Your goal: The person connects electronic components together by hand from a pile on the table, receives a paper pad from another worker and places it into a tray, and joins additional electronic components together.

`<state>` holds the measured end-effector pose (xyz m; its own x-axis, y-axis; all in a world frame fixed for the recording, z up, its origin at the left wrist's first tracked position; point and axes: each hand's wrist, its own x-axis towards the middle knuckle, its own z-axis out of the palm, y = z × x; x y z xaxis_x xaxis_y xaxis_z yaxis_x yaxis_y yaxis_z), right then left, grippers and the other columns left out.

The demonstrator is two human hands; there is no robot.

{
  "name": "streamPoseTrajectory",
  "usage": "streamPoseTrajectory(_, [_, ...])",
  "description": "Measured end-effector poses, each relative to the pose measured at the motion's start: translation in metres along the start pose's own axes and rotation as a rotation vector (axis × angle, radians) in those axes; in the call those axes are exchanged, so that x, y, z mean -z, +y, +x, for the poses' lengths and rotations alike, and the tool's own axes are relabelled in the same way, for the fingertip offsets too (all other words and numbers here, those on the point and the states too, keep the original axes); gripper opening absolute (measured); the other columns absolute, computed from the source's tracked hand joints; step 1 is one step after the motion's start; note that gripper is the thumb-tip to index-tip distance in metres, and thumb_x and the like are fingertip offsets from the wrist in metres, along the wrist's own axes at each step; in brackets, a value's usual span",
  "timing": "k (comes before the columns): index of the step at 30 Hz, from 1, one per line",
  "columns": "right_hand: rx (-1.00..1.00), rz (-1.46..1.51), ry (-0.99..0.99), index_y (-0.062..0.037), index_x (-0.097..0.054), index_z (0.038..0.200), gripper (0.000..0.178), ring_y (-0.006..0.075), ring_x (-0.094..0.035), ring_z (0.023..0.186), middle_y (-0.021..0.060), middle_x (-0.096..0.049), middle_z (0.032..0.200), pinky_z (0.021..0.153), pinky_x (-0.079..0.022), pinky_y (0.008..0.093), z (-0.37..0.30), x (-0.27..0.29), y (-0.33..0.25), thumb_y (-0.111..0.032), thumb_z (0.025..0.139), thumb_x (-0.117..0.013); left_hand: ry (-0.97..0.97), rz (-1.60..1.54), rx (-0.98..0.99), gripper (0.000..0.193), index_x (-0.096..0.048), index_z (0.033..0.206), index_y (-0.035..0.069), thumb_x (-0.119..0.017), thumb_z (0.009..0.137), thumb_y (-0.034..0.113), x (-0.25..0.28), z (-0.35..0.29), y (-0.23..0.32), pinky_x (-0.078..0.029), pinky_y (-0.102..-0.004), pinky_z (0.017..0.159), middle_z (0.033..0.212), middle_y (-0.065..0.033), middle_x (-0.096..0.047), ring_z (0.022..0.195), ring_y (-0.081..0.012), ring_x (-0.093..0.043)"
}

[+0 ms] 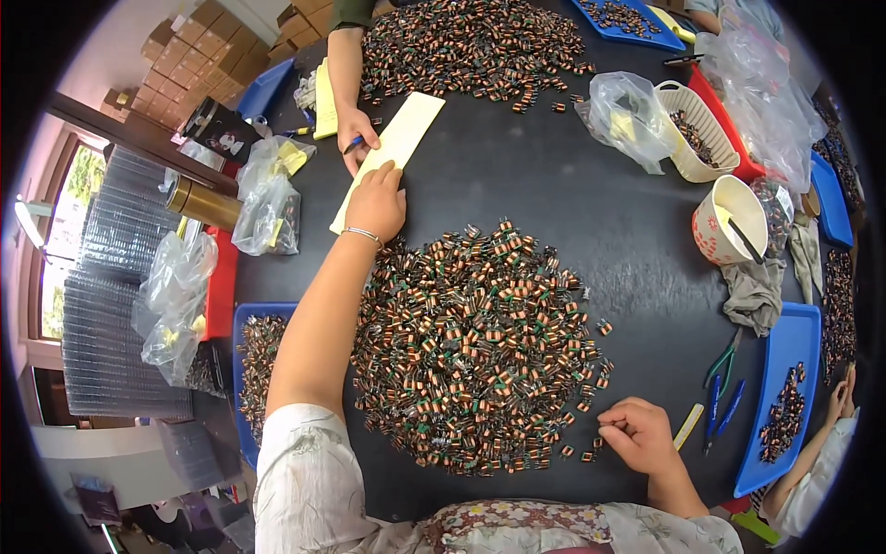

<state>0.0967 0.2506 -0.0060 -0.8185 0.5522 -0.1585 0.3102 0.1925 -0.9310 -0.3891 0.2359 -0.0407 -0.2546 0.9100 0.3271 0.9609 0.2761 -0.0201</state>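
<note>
My left hand point(377, 201) is stretched forward, its fingers gripping a long strip of yellow paper point(411, 127) near the middle. Across the table, another person's hand point(354, 134) with a dark blue pen touches the same strip. Just below my left wrist begins a large heap of small copper-wound coils point(471, 351), some with green parts. My right hand point(639, 436) rests at the heap's right edge with its fingers curled closed. What its fingertips hold, if anything, is hidden. A few loose coils lie beside it.
A blue tray of coils point(261, 374) lies left, another blue tray point(783, 406) right. Near the right tray are blue-handled tweezers point(724, 415) and green-handled pliers point(724, 360). A paper cup point(720, 226), a white basket point(699, 138) and plastic bags stand farther back. Another coil heap point(471, 46) lies opposite.
</note>
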Motion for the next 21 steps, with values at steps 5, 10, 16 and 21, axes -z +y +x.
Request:
streamPoseTrajectory(5, [-0.001,0.001,0.008,0.0004,-0.063,0.085,0.012,0.0125,-0.060,0.058,0.0091,-0.060,0.078,0.051,-0.047,0.0218,0.000,-0.003,0.004,-0.002,0.074,-0.066,0.022,0.038,-0.014,0.025,-0.054,0.102,0.002,-0.053,0.079,0.012,-0.005,-0.003,-0.004,-0.043,-0.0394,0.086,0.120,-0.0107,-0.053,0.099,-0.0295,-0.052])
streamPoseTrajectory(10, [0.001,-0.009,0.016,0.0006,-0.063,0.085,0.012,0.0121,-0.059,0.057,0.0090,-0.060,0.077,0.051,-0.047,0.0216,-0.002,-0.003,0.004,-0.002,0.073,-0.066,-0.035,0.080,0.018,0.024,-0.052,0.102,0.003,-0.050,0.078,0.011,-0.002,0.002,0.003,-0.043,-0.0406,0.085,0.123,-0.0087,-0.051,0.101,-0.0288,-0.051])
streamPoseTrajectory(16, [0.011,0.002,0.021,0.0005,-0.063,0.085,0.012,0.0123,-0.060,0.058,0.0090,-0.061,0.076,0.051,-0.048,0.0215,-0.001,-0.004,0.004,-0.002,0.073,-0.067,-0.096,0.070,0.100,0.028,-0.050,0.103,0.003,-0.050,0.075,0.009,0.000,0.006,0.005,-0.042,-0.0427,0.086,0.127,-0.0075,-0.047,0.105,-0.0287,-0.048])
streamPoseTrajectory(21, [0.010,0.002,0.025,0.0005,-0.063,0.085,0.012,0.0124,-0.061,0.059,0.0090,-0.061,0.077,0.052,-0.048,0.0213,-0.001,-0.003,0.003,-0.002,0.074,-0.067,-0.025,0.066,0.093,0.029,-0.051,0.103,0.004,-0.051,0.075,0.009,-0.004,0.003,0.004,-0.041,-0.0407,0.086,0.123,-0.0068,-0.048,0.103,-0.0279,-0.048])
